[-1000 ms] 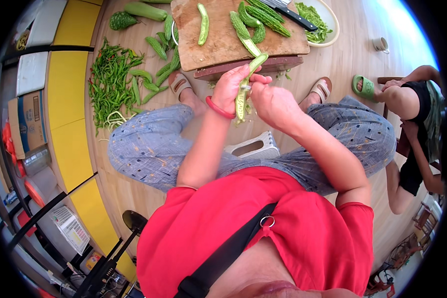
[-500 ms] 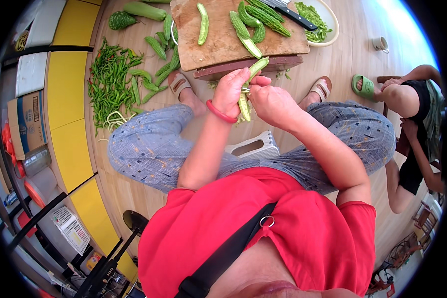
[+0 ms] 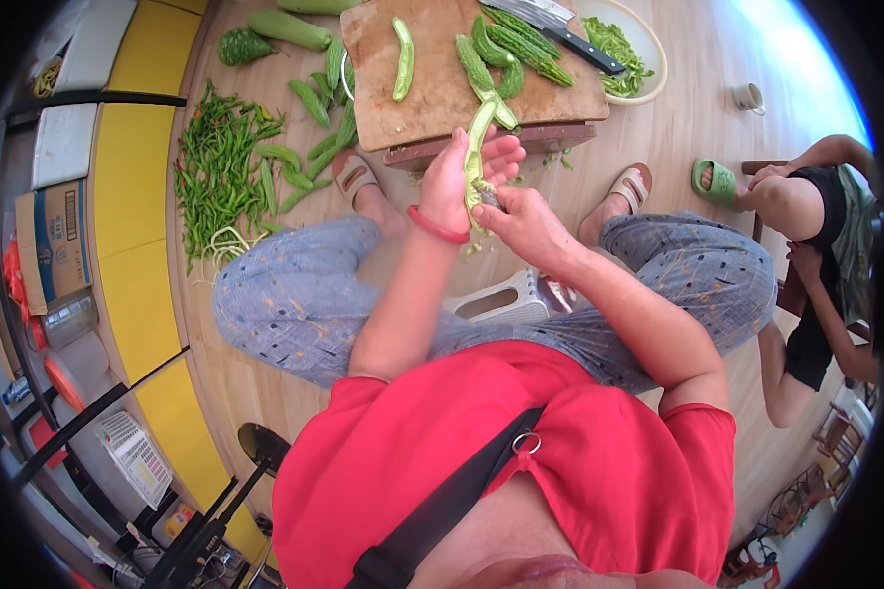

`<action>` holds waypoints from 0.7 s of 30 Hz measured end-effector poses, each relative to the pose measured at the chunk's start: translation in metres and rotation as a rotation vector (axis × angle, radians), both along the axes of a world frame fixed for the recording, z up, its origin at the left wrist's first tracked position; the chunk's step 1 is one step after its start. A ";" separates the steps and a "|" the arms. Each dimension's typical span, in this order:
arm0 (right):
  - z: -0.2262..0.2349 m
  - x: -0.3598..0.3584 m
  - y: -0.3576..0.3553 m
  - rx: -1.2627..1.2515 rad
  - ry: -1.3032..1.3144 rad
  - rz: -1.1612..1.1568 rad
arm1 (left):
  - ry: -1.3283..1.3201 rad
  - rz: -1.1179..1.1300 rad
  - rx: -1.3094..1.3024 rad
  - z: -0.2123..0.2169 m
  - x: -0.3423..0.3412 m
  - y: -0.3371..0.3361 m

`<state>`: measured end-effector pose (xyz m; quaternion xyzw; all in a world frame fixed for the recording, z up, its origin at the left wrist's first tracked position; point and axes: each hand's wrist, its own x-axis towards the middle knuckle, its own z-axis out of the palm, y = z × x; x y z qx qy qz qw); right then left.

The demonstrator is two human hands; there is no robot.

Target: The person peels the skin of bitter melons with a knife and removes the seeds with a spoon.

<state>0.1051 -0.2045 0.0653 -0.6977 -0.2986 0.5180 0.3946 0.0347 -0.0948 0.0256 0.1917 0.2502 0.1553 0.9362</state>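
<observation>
My left hand (image 3: 442, 191), wearing a red band at the wrist, cradles a halved bitter melon (image 3: 477, 137) against the palm, cut side up, fingers partly extended. My right hand (image 3: 532, 228) is closed on a small metal spoon-like tool (image 3: 488, 197), mostly hidden by the fingers, pressed to the melon's lower part where loosened pith shows. Just beyond, a wooden cutting board (image 3: 432, 74) carries another hollowed half (image 3: 403, 61) at left and several bitter melons (image 3: 528, 54) at right. A cut half (image 3: 506, 115) lies at its front edge, partly behind the held one.
A black-handled knife (image 3: 591, 51) rests on the board's right side, beside a white bowl (image 3: 662, 64) of sliced green pieces. Green chillies (image 3: 221, 162) and more melons (image 3: 309, 101) cover the floor at left. A stool (image 3: 506, 297), a mug (image 3: 749, 98) and a seated person (image 3: 791, 201) are nearby.
The melon half has turned more upright and its cut face shows. My left fingers have opened out around it, and the right hand has moved slightly lower.
</observation>
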 end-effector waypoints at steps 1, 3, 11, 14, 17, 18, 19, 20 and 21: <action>-0.001 -0.001 0.001 0.001 0.051 -0.069 | -0.056 -0.026 -0.033 0.002 -0.001 -0.003; -0.004 -0.001 0.004 0.028 0.082 -0.157 | -0.084 -0.041 0.038 0.007 0.000 -0.015; 0.002 0.006 0.000 0.167 -0.636 0.077 | -0.027 -0.024 0.037 -0.007 -0.010 -0.007; 0.005 0.024 0.000 0.114 -0.800 0.112 | 0.078 0.005 0.090 0.011 -0.007 -0.006; 0.009 0.029 0.003 0.104 -0.922 0.139 | 0.076 -0.028 0.125 0.015 -0.009 -0.007; 0.010 0.030 0.005 0.096 -0.939 0.138 | 0.085 -0.044 0.146 0.019 -0.009 -0.008; 0.011 0.030 0.005 0.088 -0.956 0.137 | 0.093 -0.059 0.167 0.024 -0.008 -0.010; 0.010 0.030 0.005 0.068 -1.001 0.143 | 0.101 -0.074 0.189 0.028 -0.007 -0.012; 0.009 0.030 0.005 0.051 -1.045 0.149 | 0.096 -0.066 0.199 0.030 -0.008 -0.013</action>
